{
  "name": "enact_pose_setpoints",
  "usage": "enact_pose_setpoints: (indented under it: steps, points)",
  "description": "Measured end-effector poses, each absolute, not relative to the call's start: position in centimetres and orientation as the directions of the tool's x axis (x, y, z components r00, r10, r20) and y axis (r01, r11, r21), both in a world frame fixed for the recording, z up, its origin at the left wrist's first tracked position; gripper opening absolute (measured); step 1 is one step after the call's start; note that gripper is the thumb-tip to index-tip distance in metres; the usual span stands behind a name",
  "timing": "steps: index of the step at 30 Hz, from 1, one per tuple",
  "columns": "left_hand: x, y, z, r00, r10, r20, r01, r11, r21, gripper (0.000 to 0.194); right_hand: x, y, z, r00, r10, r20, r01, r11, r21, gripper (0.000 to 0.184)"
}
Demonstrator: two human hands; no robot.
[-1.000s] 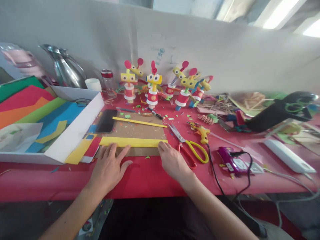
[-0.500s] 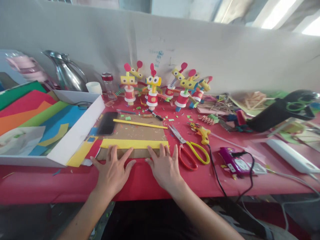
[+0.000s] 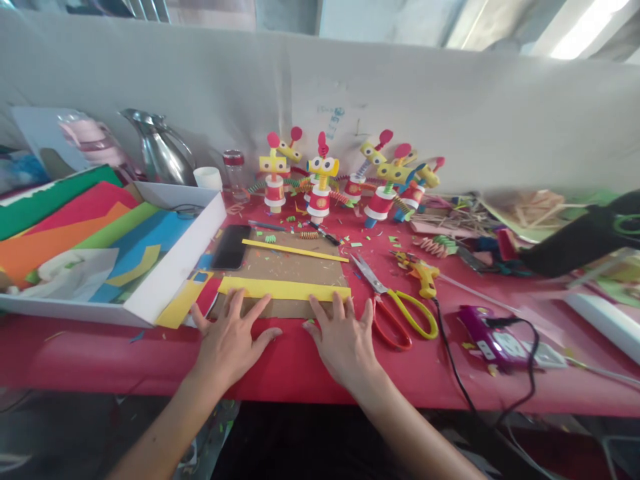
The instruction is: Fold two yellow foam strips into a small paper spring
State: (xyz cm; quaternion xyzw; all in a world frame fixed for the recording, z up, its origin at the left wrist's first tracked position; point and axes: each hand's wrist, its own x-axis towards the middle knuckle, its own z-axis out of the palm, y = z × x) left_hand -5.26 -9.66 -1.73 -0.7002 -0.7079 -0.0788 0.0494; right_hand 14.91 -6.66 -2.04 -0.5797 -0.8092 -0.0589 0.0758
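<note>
Since a second ago my right hand (image 3: 345, 347) has left the right end of the yellow strip (image 3: 285, 289) and come leftward, its fingers now spread. On the left, the white box (image 3: 183, 250) of coloured sheets (image 3: 105, 213) sits on the red worktop (image 3: 280, 377). Beside it is the dark phone (image 3: 231, 247), overlapping the brown board (image 3: 300, 270). My left hand (image 3: 227, 343) is wide, fingertips at the near edge of the strip's left half. The strip lies flat across the board near its front, long axis left to right, right end slightly nearer me. Beyond it a thinner strip (image 3: 295, 251) slants the same way. My right hand is wide too, empty, fingertips at the right half's near edge. Further right lie the scissors (image 3: 370, 273), then the glue gun (image 3: 425, 277).
</note>
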Motion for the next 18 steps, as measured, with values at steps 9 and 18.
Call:
enact_pose_setpoints:
  steps: [9,18]
  points:
    - [-9.6,-7.8,-1.2,-0.049,0.962,0.27,0.998,0.036,0.053,0.039,14.9,-6.5,-2.2,-0.334,0.917,0.217,0.942,0.33,0.051,0.05]
    - [-13.7,-4.0,-1.3,-0.065,0.981,0.183,0.996,0.054,0.067,0.026,14.9,-6.6,-2.0,-0.324,0.922,0.214,0.945,0.325,0.031,0.05]
